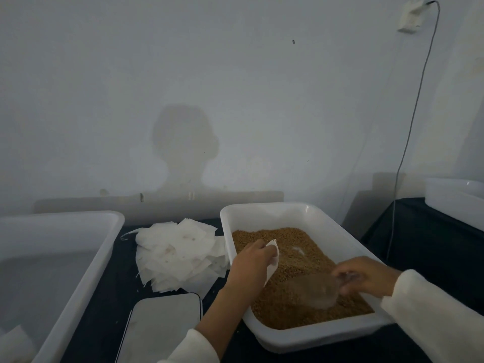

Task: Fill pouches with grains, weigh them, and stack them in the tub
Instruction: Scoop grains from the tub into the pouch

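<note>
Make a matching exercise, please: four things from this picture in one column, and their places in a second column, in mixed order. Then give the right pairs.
Things:
1. scoop
2. empty pouch
3. pile of pouches
4. scale

Places:
A. on the table between the two tubs
B. held by the right hand, in the grains
C. on the table in front of the pile
D. held by the left hand, over the grains

Pairs: 1-B, 2-D, 3-A, 4-C
</note>
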A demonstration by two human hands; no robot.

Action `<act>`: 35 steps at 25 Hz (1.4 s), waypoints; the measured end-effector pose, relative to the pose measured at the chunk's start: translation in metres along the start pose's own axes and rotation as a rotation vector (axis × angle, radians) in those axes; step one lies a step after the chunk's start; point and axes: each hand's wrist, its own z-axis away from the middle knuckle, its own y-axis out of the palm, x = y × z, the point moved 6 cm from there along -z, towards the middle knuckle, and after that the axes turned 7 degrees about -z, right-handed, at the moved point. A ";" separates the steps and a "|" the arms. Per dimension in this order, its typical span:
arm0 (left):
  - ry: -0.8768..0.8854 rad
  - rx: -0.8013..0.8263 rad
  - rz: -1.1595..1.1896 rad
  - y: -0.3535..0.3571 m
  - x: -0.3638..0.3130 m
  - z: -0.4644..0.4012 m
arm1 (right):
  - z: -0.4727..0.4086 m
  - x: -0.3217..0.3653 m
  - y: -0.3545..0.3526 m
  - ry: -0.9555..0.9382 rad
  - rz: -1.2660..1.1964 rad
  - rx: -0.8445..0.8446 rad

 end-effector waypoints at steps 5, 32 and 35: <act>0.037 0.026 0.085 -0.003 -0.007 -0.004 | 0.016 0.014 -0.042 -0.059 -0.003 -0.084; 0.113 0.048 0.078 -0.003 -0.013 0.001 | 0.002 0.117 -0.073 -0.123 1.191 -0.389; 0.023 0.002 0.069 -0.005 -0.008 0.001 | 0.008 0.089 -0.072 0.023 0.975 -0.247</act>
